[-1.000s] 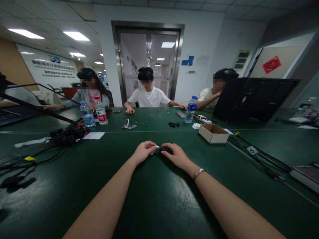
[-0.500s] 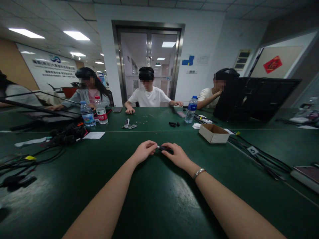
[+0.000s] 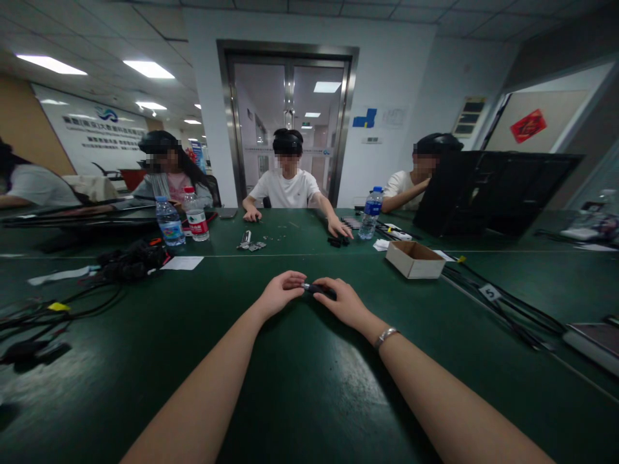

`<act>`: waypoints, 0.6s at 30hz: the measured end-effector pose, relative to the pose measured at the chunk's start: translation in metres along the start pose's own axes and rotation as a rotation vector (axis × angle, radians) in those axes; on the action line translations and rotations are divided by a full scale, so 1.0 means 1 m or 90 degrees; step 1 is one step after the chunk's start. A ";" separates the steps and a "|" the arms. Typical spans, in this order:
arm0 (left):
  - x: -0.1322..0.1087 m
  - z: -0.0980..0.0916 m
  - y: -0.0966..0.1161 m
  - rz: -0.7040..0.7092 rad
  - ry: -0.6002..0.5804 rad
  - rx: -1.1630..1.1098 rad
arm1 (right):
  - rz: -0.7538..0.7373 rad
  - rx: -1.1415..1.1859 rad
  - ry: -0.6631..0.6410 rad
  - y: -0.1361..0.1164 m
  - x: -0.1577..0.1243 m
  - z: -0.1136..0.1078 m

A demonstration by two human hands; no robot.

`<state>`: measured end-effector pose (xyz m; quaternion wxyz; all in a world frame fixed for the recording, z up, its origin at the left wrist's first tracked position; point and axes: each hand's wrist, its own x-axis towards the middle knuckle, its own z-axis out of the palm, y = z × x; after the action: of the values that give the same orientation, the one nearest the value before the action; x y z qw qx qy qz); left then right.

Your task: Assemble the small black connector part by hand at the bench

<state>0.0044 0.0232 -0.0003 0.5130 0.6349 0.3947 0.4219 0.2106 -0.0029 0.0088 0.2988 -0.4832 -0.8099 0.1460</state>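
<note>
Low over the green table, both hands meet around a short, dark, pen-like object with a silvery end; its exact kind is too small to make out. My right hand, with a silver bracelet at the wrist, is closed round the black body and covers much of it. On the other side, my left hand has its thumb and fingertips at the silvery end, pinching it loosely. The tip itself is hidden between those fingers.
An open white box stands right of my hands. Cables run along the right, and a black cable bundle lies left. Bottles stand farther back. A co-worker's hand reaches over small black pieces opposite.
My left thumb and fingers have parted slightly at the silvery end, showing more of it. My right hand stays put. The co-worker opposite has reached forward to the small black pieces.
</note>
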 end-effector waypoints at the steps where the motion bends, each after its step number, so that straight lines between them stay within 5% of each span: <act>1: 0.000 0.000 0.000 0.004 0.004 -0.008 | 0.000 0.000 0.000 0.000 0.000 0.000; 18: 0.001 0.002 -0.005 -0.027 0.002 0.039 | 0.007 0.001 -0.007 -0.001 0.000 -0.001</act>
<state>0.0063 0.0240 -0.0052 0.5013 0.6411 0.4220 0.3995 0.2107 -0.0035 0.0095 0.2940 -0.4864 -0.8088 0.1513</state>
